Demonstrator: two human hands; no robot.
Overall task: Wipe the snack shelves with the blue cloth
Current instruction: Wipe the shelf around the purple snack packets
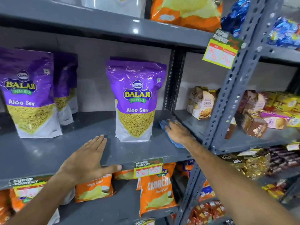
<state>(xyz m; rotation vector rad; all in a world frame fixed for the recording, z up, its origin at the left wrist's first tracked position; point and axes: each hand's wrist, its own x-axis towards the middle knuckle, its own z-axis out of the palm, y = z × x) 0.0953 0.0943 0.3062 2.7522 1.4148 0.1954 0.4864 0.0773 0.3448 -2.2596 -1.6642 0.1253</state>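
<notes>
A grey metal shelf point(48, 153) runs across the middle of the view. My right hand point(177, 131) presses the blue cloth point(164, 124) flat on the shelf's right end, just right of a purple Aloo Sev bag point(135, 101); most of the cloth is hidden under the hand. My left hand point(88, 157) lies flat on the shelf's front, fingers apart, thumb over the edge, holding nothing. It sits left of and in front of that bag.
More purple bags point(29, 93) stand at the shelf's left. Orange chip bags point(155, 190) fill the shelf below. A perforated upright post point(230, 98) rises right of my right hand. Biscuit boxes point(200, 103) sit on the neighbouring rack. A price tag point(148, 168) hangs on the shelf edge.
</notes>
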